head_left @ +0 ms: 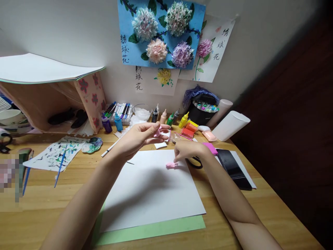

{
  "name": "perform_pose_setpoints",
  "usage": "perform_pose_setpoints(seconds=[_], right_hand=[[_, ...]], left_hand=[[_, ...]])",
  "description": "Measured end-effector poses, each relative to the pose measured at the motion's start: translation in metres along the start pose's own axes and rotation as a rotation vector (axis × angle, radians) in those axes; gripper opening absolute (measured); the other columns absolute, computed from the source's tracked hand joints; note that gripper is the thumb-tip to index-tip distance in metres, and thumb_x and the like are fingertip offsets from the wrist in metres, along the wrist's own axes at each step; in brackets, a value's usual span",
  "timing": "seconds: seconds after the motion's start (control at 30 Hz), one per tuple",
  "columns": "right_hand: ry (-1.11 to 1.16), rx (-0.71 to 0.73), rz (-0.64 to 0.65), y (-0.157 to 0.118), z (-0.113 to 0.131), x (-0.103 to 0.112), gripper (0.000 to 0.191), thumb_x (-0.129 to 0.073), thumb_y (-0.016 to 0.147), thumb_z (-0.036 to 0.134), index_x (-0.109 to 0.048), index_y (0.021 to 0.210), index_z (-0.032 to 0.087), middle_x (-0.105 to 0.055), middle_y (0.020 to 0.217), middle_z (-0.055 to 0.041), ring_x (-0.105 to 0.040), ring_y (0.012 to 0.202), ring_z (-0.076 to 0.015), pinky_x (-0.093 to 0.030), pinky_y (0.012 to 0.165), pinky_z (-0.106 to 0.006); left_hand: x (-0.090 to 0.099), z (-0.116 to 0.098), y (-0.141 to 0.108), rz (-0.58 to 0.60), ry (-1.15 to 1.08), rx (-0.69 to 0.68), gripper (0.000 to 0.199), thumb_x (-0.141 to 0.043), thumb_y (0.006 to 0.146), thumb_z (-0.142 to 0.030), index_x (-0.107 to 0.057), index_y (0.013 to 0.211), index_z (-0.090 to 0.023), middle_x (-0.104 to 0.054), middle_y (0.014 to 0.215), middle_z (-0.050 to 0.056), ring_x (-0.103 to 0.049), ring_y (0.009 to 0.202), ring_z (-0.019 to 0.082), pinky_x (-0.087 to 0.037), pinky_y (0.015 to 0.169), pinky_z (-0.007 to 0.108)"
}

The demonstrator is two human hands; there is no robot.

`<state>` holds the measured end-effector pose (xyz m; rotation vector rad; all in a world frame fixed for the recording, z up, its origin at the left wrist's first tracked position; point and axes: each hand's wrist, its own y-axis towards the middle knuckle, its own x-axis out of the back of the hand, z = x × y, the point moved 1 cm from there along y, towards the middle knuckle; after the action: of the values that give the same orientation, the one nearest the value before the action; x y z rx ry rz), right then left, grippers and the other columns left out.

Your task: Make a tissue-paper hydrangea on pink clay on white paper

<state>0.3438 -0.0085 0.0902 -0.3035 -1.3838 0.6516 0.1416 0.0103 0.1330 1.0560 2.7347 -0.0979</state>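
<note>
My left hand (pixel 148 135) is raised above the back edge of the white paper (pixel 153 194), with a small pink piece (pixel 158 132) held between thumb and fingers. On the paper's right part lies a flattened pink bit (pixel 171 165). My right hand (pixel 186 150) is bent down beside it, fingertips at its right end, fingers closed together; whether they pinch anything is too small to tell. Black scissors (pixel 195 163) lie partly hidden under the right wrist. A green sheet (pixel 153 231) shows beneath the white paper.
Paint bottles (pixel 118 122), markers (pixel 121 111) and clay packs (pixel 187 132) line the back. At left are a stained sheet (pixel 52 152), brushes (pixel 61 166) and a palette (pixel 92 145). A black flat object (pixel 234 169) lies right. Flower pictures (pixel 161 33) hang on the wall.
</note>
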Motion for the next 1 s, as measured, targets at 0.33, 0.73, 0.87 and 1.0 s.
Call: perform_pose_setpoints(seconds=[0.33,0.73,0.87,1.0], right_hand=[[0.638,0.403,-0.825,-0.044,0.027,0.021,0.029,-0.051,0.089,0.045,-0.061,0.088,0.018,-0.063,0.079,-0.0032,-0.059,0.072,-0.0147,-0.046,0.063,-0.026],[0.483,0.500,-1.333,-0.049,0.053,0.011,0.011,-0.067,0.081,0.027,-0.070,0.091,0.025,-0.062,0.091,-0.0052,-0.061,0.086,-0.0192,-0.053,0.076,-0.034],[0.432,0.523,-1.344,-0.053,0.054,0.013,0.013,-0.062,0.084,0.022,-0.070,0.093,0.025,-0.064,0.094,-0.0053,-0.062,0.089,-0.0191,-0.052,0.080,-0.035],[0.481,0.520,-1.315,-0.055,0.056,0.013,0.024,-0.066,0.082,0.027,-0.066,0.105,0.027,-0.065,0.097,-0.0046,-0.063,0.085,-0.0187,-0.054,0.079,-0.036]], left_hand=[[0.002,0.000,0.002,-0.022,-0.043,-0.019,0.029,-0.076,0.069,-0.034,-0.072,0.093,-0.018,-0.063,0.073,0.000,-0.057,0.068,0.007,-0.048,0.072,0.022],[-0.021,0.002,0.000,-0.114,-0.005,-0.015,0.046,-0.070,0.069,-0.054,-0.072,0.085,-0.011,-0.072,0.079,0.008,-0.068,0.077,0.018,-0.054,0.080,0.033],[-0.019,0.001,0.000,-0.127,0.048,-0.068,0.037,-0.079,0.063,-0.042,-0.073,0.086,-0.013,-0.073,0.084,0.008,-0.068,0.081,0.018,-0.054,0.081,0.032],[-0.017,0.002,0.001,-0.196,0.054,-0.117,0.030,-0.081,0.061,-0.037,-0.072,0.077,-0.013,-0.073,0.080,0.006,-0.067,0.076,0.017,-0.053,0.078,0.030]])
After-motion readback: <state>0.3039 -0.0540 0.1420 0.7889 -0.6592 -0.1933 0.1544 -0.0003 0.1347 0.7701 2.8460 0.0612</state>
